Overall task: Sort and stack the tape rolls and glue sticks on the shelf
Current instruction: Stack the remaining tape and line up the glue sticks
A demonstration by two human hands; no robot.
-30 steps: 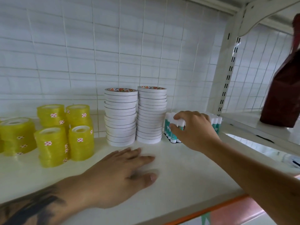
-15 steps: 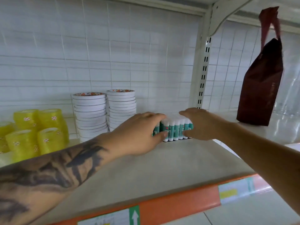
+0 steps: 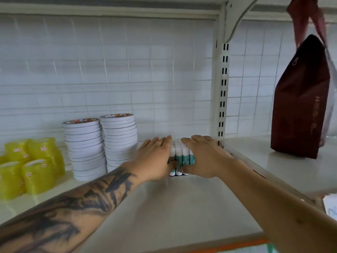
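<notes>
On the white shelf (image 3: 164,212), toward the back and just left of the slotted upright post (image 3: 222,92): a tight block of upright glue sticks (image 3: 179,158), white-capped with teal and white bodies, squeezed between two hands. Left hand (image 3: 155,159) pressed flat against the block's left side, fingers straight and reaching over the caps, thumb low against the front of the sticks; forearm dark with tattoo ink. Right hand (image 3: 202,157) mirrored on the block's right side, fingers laid straight across the tops, thumb tucked at the lower front edge. Neither grip curled round any single stick; both open-palmed, pressing inward on the bundle. Just left of the left hand, two tall stacks of white tape rolls (image 3: 102,145) standing side by side and touching, each topped by a roll with an orange-patterned label. Farther left, well apart from the glue sticks, a cluster of yellow tape rolls (image 3: 34,165) in short stacks with small red-and-white stickers. Behind everything, a white wire-grid back panel (image 3: 113,70). On the neighbouring shelf to the right of the post, a dark red bag (image 3: 300,106) standing upright, handles (image 3: 308,21) raised above it. Along the shelf's front edge, an orange strip (image 3: 229,246).
</notes>
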